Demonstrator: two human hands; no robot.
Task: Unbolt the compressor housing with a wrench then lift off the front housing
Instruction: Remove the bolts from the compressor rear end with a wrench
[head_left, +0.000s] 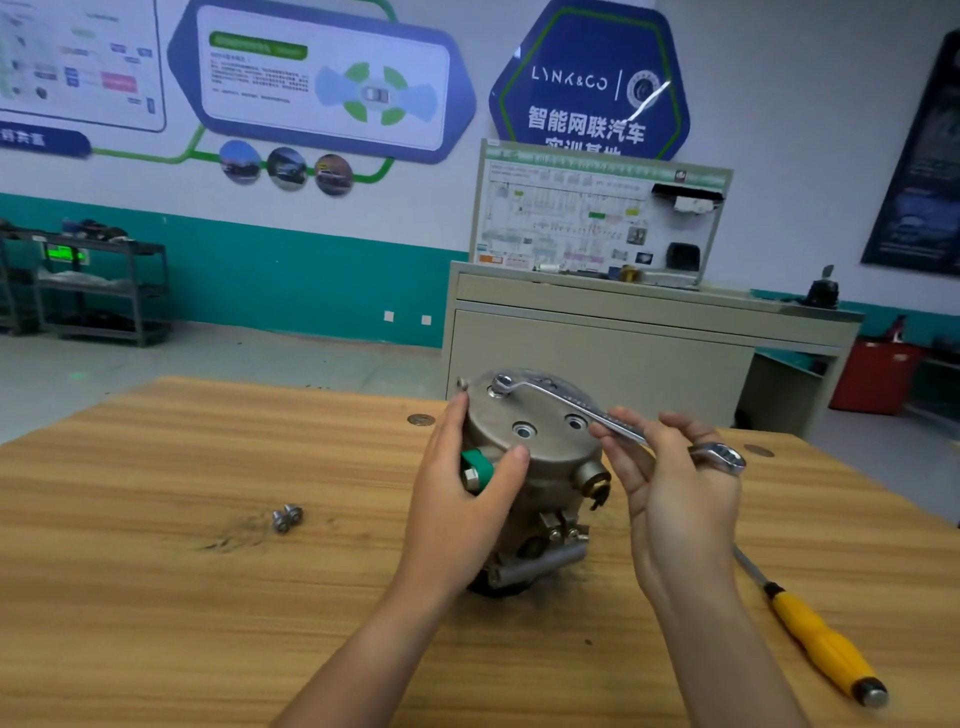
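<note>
Compressor (540, 447) stands on end mid-worktop (208, 597), between both hands. Wrench (576, 404) ring end sits on a bolt at the housing's 11 o'clock rim. Its long axis runs to 4 o'clock into the right hand (670, 483), which pinches the shaft. Left hand (467, 499) at 9 o'clock grips the housing side, thumb on top. Two loose bolts (287, 517) lie further out at 9 o'clock.
</note>
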